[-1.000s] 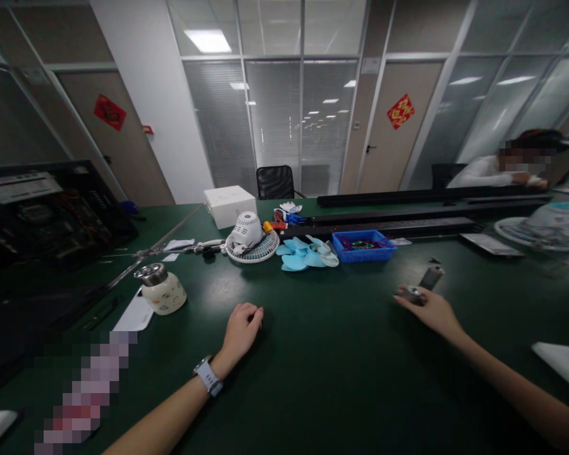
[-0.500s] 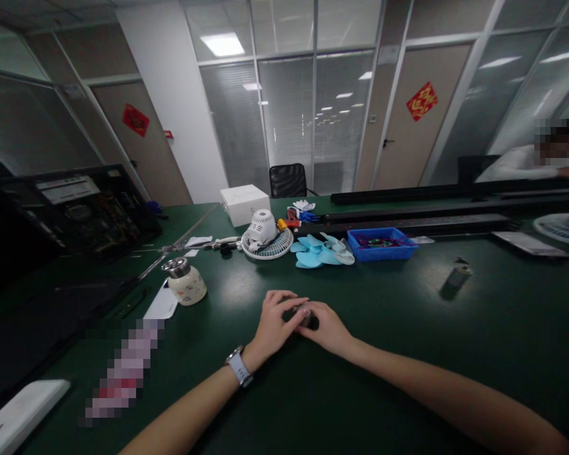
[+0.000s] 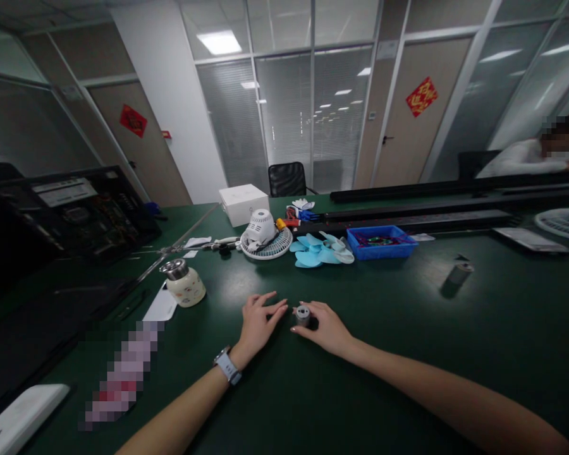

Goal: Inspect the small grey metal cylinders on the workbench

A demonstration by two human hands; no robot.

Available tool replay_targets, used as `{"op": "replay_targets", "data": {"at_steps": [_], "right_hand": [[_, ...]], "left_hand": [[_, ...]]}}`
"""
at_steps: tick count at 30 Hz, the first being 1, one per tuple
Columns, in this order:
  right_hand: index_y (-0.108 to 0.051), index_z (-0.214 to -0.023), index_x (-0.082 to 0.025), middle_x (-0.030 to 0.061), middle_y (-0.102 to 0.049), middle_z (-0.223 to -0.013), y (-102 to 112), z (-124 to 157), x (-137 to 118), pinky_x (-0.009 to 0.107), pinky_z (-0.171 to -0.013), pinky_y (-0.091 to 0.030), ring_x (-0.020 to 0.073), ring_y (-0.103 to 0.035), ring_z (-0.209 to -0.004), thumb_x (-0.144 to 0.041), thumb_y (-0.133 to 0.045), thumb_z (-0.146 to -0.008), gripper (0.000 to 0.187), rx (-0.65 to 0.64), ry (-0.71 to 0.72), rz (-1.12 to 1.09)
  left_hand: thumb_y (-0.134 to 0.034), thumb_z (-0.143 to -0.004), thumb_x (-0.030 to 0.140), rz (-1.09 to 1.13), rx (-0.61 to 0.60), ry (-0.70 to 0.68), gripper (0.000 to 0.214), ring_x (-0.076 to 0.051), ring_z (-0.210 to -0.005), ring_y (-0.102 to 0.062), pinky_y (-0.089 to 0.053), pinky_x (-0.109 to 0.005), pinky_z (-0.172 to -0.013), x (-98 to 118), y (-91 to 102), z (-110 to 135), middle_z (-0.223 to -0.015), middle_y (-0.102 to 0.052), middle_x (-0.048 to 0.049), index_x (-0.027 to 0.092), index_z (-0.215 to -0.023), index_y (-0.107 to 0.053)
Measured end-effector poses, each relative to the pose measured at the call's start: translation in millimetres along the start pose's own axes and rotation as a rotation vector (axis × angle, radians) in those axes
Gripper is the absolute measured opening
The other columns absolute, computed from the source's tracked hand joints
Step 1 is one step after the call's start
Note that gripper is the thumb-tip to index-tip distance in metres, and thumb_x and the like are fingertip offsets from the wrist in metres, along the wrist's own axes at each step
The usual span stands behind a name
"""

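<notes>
A small grey metal motor, a short cylinder with dark openings in its upper end, stands upright on the green table. My right hand curls around it, the thumb at its near side and the fingers behind. To its left, my left hand hovers low over the table with fingers stretched and parted, holding nothing; its fingertips are a short gap from the motor. A second metal cylinder of similar look lies farther to the right.
Ahead sit light-blue fan blades, a blue tray with wires, and a white fan part. A cream jar stands left, near an opened computer case. Black rails run along the back right, where another person sits.
My left hand has let go of the motor and moved left, its fingers spreading. The motor's upper end now shows, with my right hand still around it.
</notes>
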State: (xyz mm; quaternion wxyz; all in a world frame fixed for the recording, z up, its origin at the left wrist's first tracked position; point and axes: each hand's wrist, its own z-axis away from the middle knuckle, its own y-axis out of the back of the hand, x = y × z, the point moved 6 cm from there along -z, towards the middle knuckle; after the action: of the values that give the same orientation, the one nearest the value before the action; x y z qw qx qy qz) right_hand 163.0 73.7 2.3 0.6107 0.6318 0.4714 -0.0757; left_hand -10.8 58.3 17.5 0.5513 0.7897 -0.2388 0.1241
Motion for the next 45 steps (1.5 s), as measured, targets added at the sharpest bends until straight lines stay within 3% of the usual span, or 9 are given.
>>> {"op": "replay_targets", "data": {"at_steps": [6,12,18,24,29,33,37,40,45], "right_hand": [[-0.064,-0.120,-0.016,0.0140,-0.059,-0.128,1.5,1.0,-5.5,0.048,-0.104,-0.037,0.0300,-0.049,-0.123,-0.050,-0.070,-0.073,0.058,-0.030,-0.033,0.020],[-0.063,-0.122,-0.019,0.0106,-0.059,-0.130,28.4,8.7,26.4,0.050,-0.105,-0.036,0.0302,-0.047,-0.125,-0.056,-0.064,-0.075,0.059,-0.019,-0.067,0.077],[-0.069,-0.107,-0.022,0.0098,-0.066,-0.118,137.0,60.4,120.8,0.048,-0.098,-0.044,0.0310,-0.058,-0.112,-0.057,-0.062,-0.072,0.051,0.215,-0.215,0.123],[-0.069,-0.090,-0.018,0.0187,-0.069,-0.091,262.4,153.2,230.7,0.046,-0.073,-0.050,0.0359,-0.065,-0.085,-0.058,-0.066,-0.060,0.050,0.499,-0.715,0.263],[-0.057,-0.119,-0.014,0.0249,-0.060,-0.114,291.3,176.8,231.0,0.049,-0.080,-0.046,0.0420,-0.060,-0.103,-0.062,-0.062,-0.064,0.074,0.687,-0.762,0.443],[-0.040,-0.137,-0.011,0.0231,-0.043,-0.140,259.6,141.4,130.7,0.051,-0.105,-0.032,0.0388,-0.041,-0.128,-0.061,-0.058,-0.073,0.083,0.937,-0.259,0.697],[-0.063,-0.112,-0.025,0.0072,-0.063,-0.118,156.6,70.5,46.6,0.044,-0.100,-0.038,0.0260,-0.055,-0.113,-0.049,-0.058,-0.081,0.040,0.356,0.085,0.448],[-0.064,-0.116,-0.030,0.0025,-0.066,-0.103,71.4,25.4,7.8,0.034,-0.083,-0.046,0.0184,-0.061,-0.092,-0.050,-0.057,-0.084,0.039,-0.010,0.134,0.204],[-0.072,-0.104,-0.031,0.0002,-0.062,-0.078,-10.1,-34.1,-15.6,0.027,-0.067,-0.042,0.0134,-0.057,-0.070,-0.053,-0.065,-0.077,0.036,-0.066,0.091,0.150]], "left_hand": [[-0.055,-0.084,0.056,-0.137,-0.070,0.049,0.036,-0.036,-0.121,-0.037,-0.037,-0.056,-0.092,-15.6,-13.3,7.6,-0.146,-0.043,-0.0041,0.041,-0.114,-0.067],[-0.044,-0.092,0.047,-0.008,0.147,0.181,0.040,-0.029,-0.114,-0.045,-0.040,-0.049,-0.093,-25.5,1.9,5.2,-0.128,-0.057,-0.0093,0.030,-0.124,-0.061],[-0.035,-0.093,0.038,0.192,0.263,0.284,0.036,-0.025,-0.101,-0.056,-0.041,-0.043,-0.091,-39.1,7.8,3.4,-0.105,-0.067,-0.0063,0.023,-0.103,-0.067],[-0.036,-0.089,0.032,0.332,0.286,0.368,0.031,-0.022,-0.086,-0.063,-0.046,-0.035,-0.078,-44.7,7.0,5.6,-0.088,-0.067,-0.0032,0.022,-0.099,-0.063],[-0.036,-0.088,0.033,0.364,0.287,0.400,0.029,-0.021,-0.081,-0.064,-0.046,-0.033,-0.074,-47.0,5.8,6.3,-0.085,-0.065,-0.0022,0.022,-0.096,-0.062],[-0.037,-0.088,0.034,0.365,0.293,0.405,0.029,-0.021,-0.080,-0.064,-0.047,-0.033,-0.074,-47.2,5.4,5.9,-0.085,-0.066,-0.0023,0.022,-0.096,-0.063],[-0.037,-0.087,0.034,0.366,0.297,0.402,0.029,-0.021,-0.081,-0.064,-0.047,-0.033,-0.076,-45.6,6.2,5.6,-0.086,-0.067,-0.0027,0.022,-0.095,-0.063],[-0.037,-0.087,0.034,0.371,0.310,0.392,0.029,-0.021,-0.082,-0.064,-0.047,-0.034,-0.076,-44.4,8.2,6.3,-0.085,-0.067,-0.0031,0.022,-0.095,-0.063],[-0.037,-0.087,0.033,0.356,0.325,0.370,0.030,-0.021,-0.080,-0.065,-0.048,-0.034,-0.074,-43.0,10.0,7.1,-0.082,-0.068,-0.0036,0.021,-0.092,-0.063]]}}
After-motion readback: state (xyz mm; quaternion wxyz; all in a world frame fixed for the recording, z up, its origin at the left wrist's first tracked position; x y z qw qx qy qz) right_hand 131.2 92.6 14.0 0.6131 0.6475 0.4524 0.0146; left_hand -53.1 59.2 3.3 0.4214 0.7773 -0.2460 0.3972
